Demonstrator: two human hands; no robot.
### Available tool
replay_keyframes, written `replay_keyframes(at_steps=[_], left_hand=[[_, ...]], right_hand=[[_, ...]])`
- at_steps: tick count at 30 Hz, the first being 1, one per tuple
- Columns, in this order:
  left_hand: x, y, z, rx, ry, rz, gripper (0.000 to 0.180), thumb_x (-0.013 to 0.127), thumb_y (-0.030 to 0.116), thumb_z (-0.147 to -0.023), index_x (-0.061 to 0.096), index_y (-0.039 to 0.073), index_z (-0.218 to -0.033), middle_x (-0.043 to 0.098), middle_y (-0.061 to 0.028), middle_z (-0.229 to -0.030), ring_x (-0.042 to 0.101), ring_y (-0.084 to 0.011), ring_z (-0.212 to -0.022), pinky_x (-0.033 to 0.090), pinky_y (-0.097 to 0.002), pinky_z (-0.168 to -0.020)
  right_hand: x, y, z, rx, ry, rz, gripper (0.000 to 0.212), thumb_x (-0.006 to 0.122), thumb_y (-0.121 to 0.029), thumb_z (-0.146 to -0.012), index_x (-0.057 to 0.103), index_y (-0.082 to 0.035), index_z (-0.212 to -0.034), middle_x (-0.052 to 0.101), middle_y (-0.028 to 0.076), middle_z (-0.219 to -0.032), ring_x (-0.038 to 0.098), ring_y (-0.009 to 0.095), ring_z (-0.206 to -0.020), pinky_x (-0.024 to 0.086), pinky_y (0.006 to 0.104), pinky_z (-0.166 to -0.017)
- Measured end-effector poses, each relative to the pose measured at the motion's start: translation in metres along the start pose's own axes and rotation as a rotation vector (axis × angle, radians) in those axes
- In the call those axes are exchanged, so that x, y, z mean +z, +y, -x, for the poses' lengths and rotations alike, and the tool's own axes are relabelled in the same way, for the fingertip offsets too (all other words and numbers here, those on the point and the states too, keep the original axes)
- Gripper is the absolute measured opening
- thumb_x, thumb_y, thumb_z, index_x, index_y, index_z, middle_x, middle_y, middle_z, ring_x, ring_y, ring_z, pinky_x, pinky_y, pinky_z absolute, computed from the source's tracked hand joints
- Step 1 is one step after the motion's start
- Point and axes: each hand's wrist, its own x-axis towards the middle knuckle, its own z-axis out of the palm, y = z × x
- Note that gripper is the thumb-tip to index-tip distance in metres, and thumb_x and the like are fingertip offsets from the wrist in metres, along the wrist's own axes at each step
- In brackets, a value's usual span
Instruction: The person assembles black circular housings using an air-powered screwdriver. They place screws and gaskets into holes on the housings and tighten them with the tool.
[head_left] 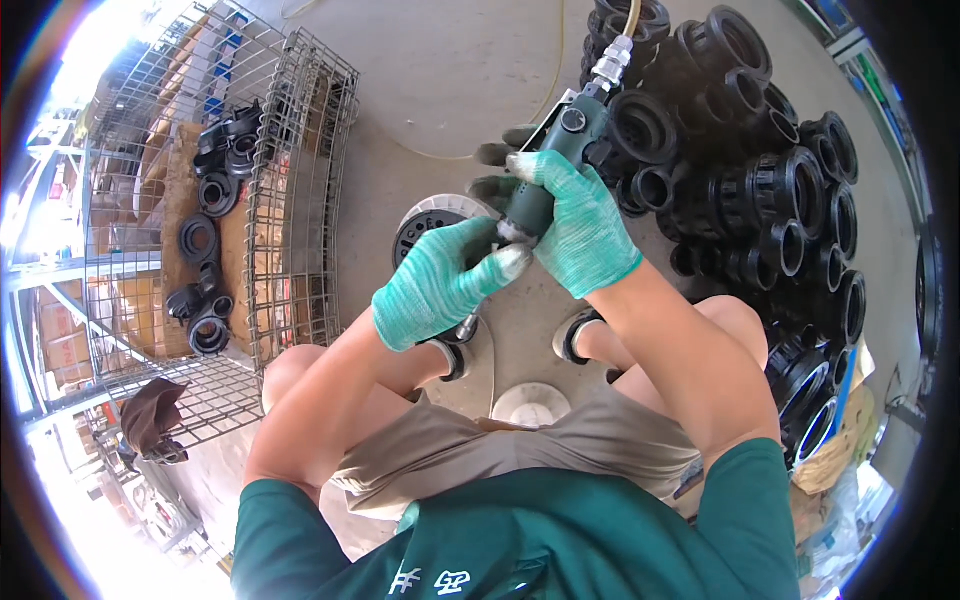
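Observation:
My right hand (580, 222) wraps round a dark green hand-held air tool (562, 160), its gloved fingers curled over the body and lever. A metal coupling (612, 65) joins the tool's far end to a yellowish hose (632, 18). My left hand (445, 275) closes its thumb and fingers at the nose of the tool; any small part pinched there is hidden. Both hands wear green knit gloves with greyish fingertips. Below the left hand, a black round part with holes (425, 232) sits on a white round container (455, 205). A short metal rod (467, 327) shows beneath the left wrist.
Left of me stands a wire mesh cage (300, 190) with cardboard and several black ring-shaped parts (200, 240). Many black ribbed tubular parts (740, 190) are piled on the right. A white round object (531, 404) lies between my legs. A brown cloth (150, 415) hangs at lower left.

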Motion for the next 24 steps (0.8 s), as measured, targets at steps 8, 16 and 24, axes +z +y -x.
replay_keyframes(at_steps=[8, 16, 24], left_hand=[[0.014, 0.011, 0.0, 0.013, 0.098, -0.287, 0.06, 0.087, 0.037, -0.08, 0.061, 0.0, -0.119, 0.068, -0.0046, -0.103, 0.058, -0.0118, -0.092, 0.051, -0.0301, -0.083], [0.003, 0.005, 0.008, -0.01, -0.226, 0.282, 0.053, 0.079, 0.029, -0.089, 0.059, 0.003, -0.13, 0.064, -0.0004, -0.113, 0.055, -0.0099, -0.102, 0.047, -0.0291, -0.092], [0.022, -0.02, 0.006, 0.209, 0.162, -0.243, 0.045, 0.086, 0.039, -0.075, 0.069, 0.002, -0.096, 0.072, -0.0138, -0.079, 0.07, -0.0282, -0.071, 0.055, -0.0365, -0.07]], right_hand=[[0.003, 0.016, 0.005, -0.005, -0.03, 0.038, 0.043, 0.062, -0.02, -0.094, 0.054, 0.001, -0.13, 0.065, 0.018, -0.124, 0.068, 0.033, -0.11, 0.059, 0.0402, -0.088], [-0.004, 0.017, 0.01, -0.037, -0.227, 0.059, 0.049, 0.073, -0.025, -0.086, 0.06, -0.001, -0.127, 0.065, 0.01, -0.111, 0.065, 0.017, -0.093, 0.055, 0.0311, -0.084], [0.006, 0.01, 0.026, -0.205, -0.133, 0.543, 0.035, 0.08, -0.024, -0.083, 0.07, -0.005, -0.111, 0.072, 0.004, -0.091, 0.066, 0.011, -0.082, 0.055, 0.0287, -0.079]])
